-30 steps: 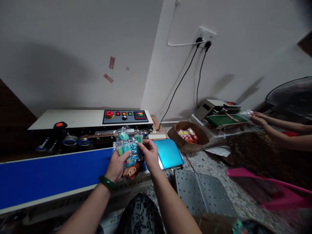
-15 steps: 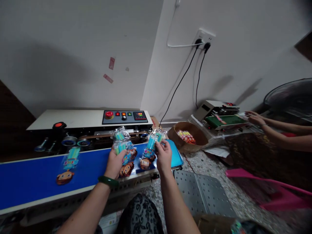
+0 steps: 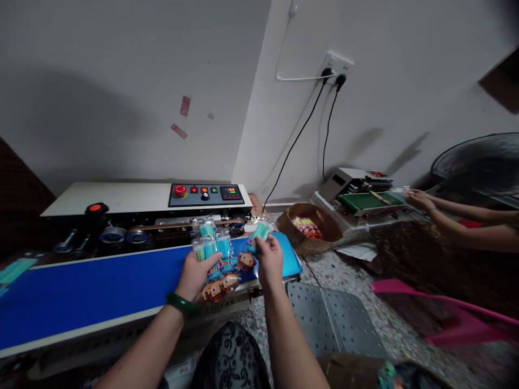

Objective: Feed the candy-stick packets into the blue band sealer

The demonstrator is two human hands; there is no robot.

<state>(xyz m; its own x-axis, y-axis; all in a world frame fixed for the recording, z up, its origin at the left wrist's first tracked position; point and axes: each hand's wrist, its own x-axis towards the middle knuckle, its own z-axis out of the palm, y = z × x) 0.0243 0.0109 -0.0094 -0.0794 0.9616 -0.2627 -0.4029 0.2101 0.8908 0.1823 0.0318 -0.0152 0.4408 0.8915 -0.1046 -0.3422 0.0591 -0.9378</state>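
Head view: packets fanned in left hand, one packet in right hand

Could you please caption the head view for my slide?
Left hand holds a packet stack; right hand holds one packet over the blue belt.

A blue conveyor belt ran across the sealing machine. A clear packet lay on its far left end, and a teal sheet covered its right end.
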